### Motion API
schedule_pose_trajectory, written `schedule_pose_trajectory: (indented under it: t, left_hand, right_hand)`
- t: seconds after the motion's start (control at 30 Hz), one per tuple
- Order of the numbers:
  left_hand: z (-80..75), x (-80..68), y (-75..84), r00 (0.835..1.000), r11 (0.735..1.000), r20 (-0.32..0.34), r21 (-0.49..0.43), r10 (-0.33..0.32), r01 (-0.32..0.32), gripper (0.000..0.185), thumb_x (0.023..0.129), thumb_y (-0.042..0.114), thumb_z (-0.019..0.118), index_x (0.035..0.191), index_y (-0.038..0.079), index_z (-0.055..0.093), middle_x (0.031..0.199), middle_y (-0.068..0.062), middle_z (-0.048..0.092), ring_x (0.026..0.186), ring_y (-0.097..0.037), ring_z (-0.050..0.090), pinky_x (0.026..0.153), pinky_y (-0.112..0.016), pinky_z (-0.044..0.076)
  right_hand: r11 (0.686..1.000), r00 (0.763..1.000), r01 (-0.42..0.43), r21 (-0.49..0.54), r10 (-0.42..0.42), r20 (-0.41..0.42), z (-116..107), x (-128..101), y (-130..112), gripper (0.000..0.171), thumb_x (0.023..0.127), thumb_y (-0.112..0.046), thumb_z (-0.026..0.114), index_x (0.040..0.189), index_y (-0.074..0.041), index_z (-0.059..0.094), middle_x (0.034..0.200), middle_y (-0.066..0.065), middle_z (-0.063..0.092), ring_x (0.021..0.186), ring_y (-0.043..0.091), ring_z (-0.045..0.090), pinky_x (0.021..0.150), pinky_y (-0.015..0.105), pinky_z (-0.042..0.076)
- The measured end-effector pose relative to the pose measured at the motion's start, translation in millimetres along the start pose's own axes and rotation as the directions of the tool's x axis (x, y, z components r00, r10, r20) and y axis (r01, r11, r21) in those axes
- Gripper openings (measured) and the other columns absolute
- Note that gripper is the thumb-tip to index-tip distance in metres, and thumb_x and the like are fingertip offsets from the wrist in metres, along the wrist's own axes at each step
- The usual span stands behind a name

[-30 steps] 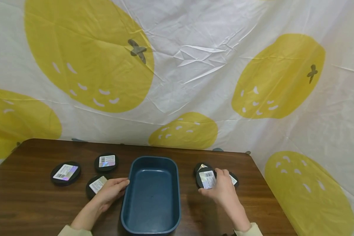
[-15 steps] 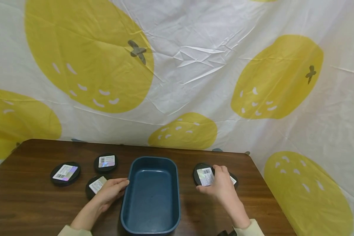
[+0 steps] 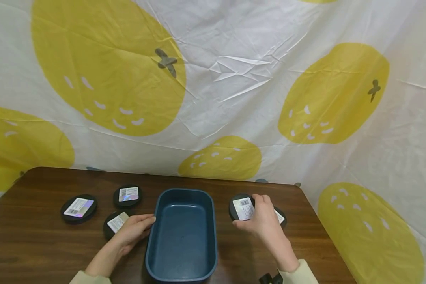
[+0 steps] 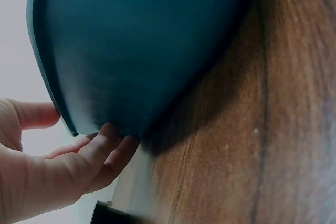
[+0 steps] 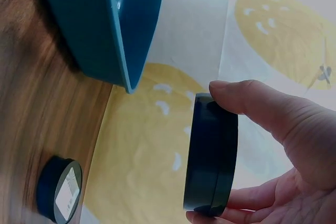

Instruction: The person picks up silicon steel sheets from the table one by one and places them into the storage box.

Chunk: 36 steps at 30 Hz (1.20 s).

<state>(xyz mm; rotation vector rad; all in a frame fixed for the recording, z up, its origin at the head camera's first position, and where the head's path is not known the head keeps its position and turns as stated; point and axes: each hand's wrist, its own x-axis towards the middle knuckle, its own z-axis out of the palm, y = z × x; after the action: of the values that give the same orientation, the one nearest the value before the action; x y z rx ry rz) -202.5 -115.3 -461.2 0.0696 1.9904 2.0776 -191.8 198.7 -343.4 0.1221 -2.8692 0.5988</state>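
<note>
Right hand [image 3: 260,221] pinches black tin [image 3: 242,208] by its rim, lifted; looks light, rigid, smooth-sided. Left hand [image 3: 131,228], fingers relaxed, rests against tub [image 3: 182,272].

The right hand [image 3: 264,221] hides 1 black tin [image 3: 280,215].

Pale cream long sleeves are being worn on both arms. Both hands, the left hand [image 3: 133,230] and right hand [image 3: 262,221], are being left bare.

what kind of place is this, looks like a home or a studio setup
Likely a staged tabletop recording setup, not a lived-in room: a lemon-print sheet hung as backdrop, a wooden table, a blue tub.
</note>
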Motion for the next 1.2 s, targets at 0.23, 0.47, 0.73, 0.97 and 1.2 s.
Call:
schedule_pose_trajectory:
  t: [0.23, 0.47, 0.73, 0.97, 1.2]
  left_hand:
    - [0.5, 1.0, -0.4, 1.000, 1.000, -0.008, 0.005, -0.005, 0.005, 0.047, 0.099, 0.008, 0.037, 0.128, -0.028, 0.030, 0.133, -0.040, 0.037, 0.124, -0.042, 0.039, 0.102, -0.049, 0.036]
    - [0.3, 1.1, 0.4, 1.000, 1.000, -0.008, 0.004, -0.018, 0.018, 0.047, 0.099, 0.009, 0.037, 0.128, -0.028, 0.029, 0.135, -0.041, 0.034, 0.126, -0.045, 0.035, 0.103, -0.050, 0.035]
    - [-0.2, 0.5, 0.4, 1.000, 1.000, 0.001, 0.005, -0.012, 0.012, 0.047, 0.099, 0.009, 0.037, 0.128, -0.028, 0.030, 0.134, -0.040, 0.036, 0.125, -0.042, 0.038, 0.102, -0.048, 0.036]
    - [-1.3, 0.3, -0.5, 1.000, 1.000, 0.006, 0.004, 0.002, -0.002, 0.048, 0.098, 0.009, 0.038, 0.128, -0.028, 0.029, 0.134, -0.040, 0.035, 0.124, -0.040, 0.039, 0.101, -0.046, 0.038]
    - [-1.7, 1.3, -2.0, 1.000, 1.000, 0.002, 0.002, 0.010, -0.010, 0.048, 0.098, 0.010, 0.039, 0.127, -0.028, 0.031, 0.132, -0.039, 0.038, 0.123, -0.039, 0.041, 0.102, -0.048, 0.037]
  right_hand:
    - [1.000, 1.000, 0.005, 0.011, -0.005, 0.010, -0.5, 0.8, -5.7, 0.087, 0.057, -0.028, 0.089, 0.122, 0.013, 0.049, 0.112, 0.025, 0.051, 0.091, 0.032, 0.055, 0.079, 0.046, 0.049]
    - [0.999, 0.999, 0.034, 0.010, -0.034, 0.009, 1.0, 1.3, -12.0, 0.087, 0.056, -0.028, 0.090, 0.122, 0.013, 0.049, 0.110, 0.024, 0.052, 0.089, 0.031, 0.054, 0.078, 0.047, 0.049]
    - [0.997, 0.996, 0.077, 0.006, -0.077, 0.037, 3.6, 3.2, -21.1, 0.087, 0.057, -0.029, 0.090, 0.122, 0.012, 0.049, 0.110, 0.021, 0.052, 0.090, 0.029, 0.053, 0.078, 0.043, 0.050]
    - [0.991, 0.991, 0.133, -0.017, -0.133, 0.036, 5.8, 3.5, -27.4, 0.086, 0.055, -0.028, 0.090, 0.120, 0.012, 0.050, 0.107, 0.020, 0.053, 0.091, 0.031, 0.053, 0.076, 0.042, 0.050]
    - [0.986, 0.986, 0.164, -0.021, -0.164, 0.035, 8.3, 4.2, -33.0, 0.086, 0.053, -0.028, 0.090, 0.118, 0.012, 0.050, 0.105, 0.020, 0.052, 0.091, 0.032, 0.053, 0.076, 0.042, 0.050]
